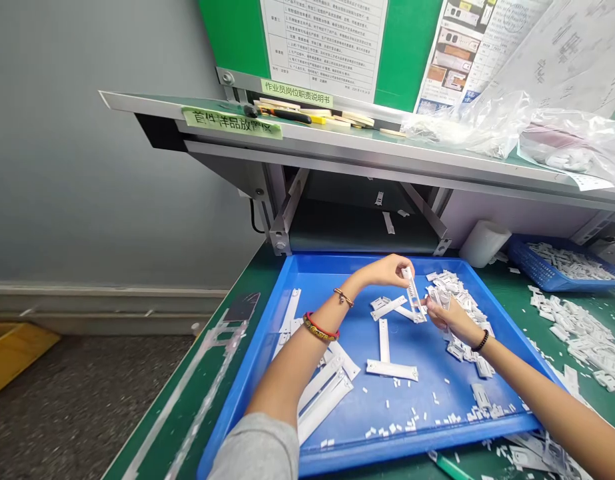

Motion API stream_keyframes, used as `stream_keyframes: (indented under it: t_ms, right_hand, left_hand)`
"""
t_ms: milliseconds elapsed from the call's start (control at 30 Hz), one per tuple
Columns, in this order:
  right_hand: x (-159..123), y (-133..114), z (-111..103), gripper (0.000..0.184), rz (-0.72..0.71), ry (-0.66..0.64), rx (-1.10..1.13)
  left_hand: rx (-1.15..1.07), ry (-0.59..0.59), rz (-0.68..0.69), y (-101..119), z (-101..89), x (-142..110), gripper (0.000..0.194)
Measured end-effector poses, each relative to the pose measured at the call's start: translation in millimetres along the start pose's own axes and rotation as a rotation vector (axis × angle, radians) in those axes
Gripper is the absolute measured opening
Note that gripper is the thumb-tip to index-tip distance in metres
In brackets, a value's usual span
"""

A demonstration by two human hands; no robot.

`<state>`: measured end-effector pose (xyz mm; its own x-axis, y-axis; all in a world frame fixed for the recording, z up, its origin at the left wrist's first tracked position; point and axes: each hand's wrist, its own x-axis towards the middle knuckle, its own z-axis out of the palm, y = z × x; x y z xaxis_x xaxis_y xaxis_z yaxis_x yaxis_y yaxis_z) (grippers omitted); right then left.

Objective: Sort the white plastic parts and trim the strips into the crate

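My left hand [386, 271] pinches the upper end of a narrow white plastic frame piece [412, 291] with slots, held tilted above the blue tray [332, 461]. Close to its lower end, my right hand [454, 320] is closed around small white plastic parts [441, 297]; their exact number is hidden by the fingers. Under my hands, several long white strips [392, 370] lie loose in the tray. A heap of small white parts [452, 283] fills its right side, partly behind my right hand. More long white strips [327, 403] are stacked at the left, partly covered by my left arm.
Beyond the tray, a dark conveyor belt [362, 227] carries a few white pieces beneath a shelf [337, 143]. To the right stand a white roll [486, 244] and a blue basket [530, 272] of parts. Loose parts [582, 333] cover the green table there. A green-handled tool [450, 467] lies in front.
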<state>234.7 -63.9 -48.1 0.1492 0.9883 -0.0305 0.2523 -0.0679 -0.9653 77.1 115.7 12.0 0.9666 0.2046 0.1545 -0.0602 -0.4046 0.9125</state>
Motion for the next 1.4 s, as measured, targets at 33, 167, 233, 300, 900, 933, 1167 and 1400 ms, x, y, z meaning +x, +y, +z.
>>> stream_keyframes:
  t_ms: [33, 167, 233, 300, 900, 933, 1167, 1400]
  right_hand:
    - [-1.1, -1.2, 1.4, 0.057, -0.001, -0.008, 0.053]
    - [-3.8, -3.2, 2.2, 0.054, 0.074, -0.082, 0.069]
    - [-3.8, -2.6, 0.8, 0.051, 0.131, -0.086, 0.021]
    - [-2.7, -1.3, -1.2, 0.049, 0.184, -0.049, -0.018]
    - [0.3, -1.5, -9.8, 0.026, 0.231, -0.043, -0.042]
    - [-0.1, -2.7, -9.4, 0.025, 0.223, -0.044, -0.041]
    - [0.2, -2.2, -11.7, 0.025, 0.203, -0.075, 0.102]
    - [0.2, 2.5, -13.9, 0.021, 0.135, -0.104, 0.162]
  left_hand:
    - [0.02, 0.022, 0.01, 0.7, 8.0, 2.2, 0.011]
    - [0.209, 0.01, 0.019, 2.7, 37.3, 10.2, 0.015]
    - [0.405, -0.025, -0.042, 1.7, 41.6, 11.9, 0.021]
    - [0.585, -0.02, -0.149, -2.7, 33.8, 9.8, 0.031]
    - [0.487, 0.026, -0.43, -42.8, -38.6, -20.5, 0.011]
    - [0.437, 0.002, -0.389, -37.2, -37.5, -18.4, 0.011]
    - [0.005, -0.104, -0.106, -12.3, -19.4, -10.2, 0.023]
    - [-0.011, -0.169, -0.134, -3.7, -12.1, -10.9, 0.033]
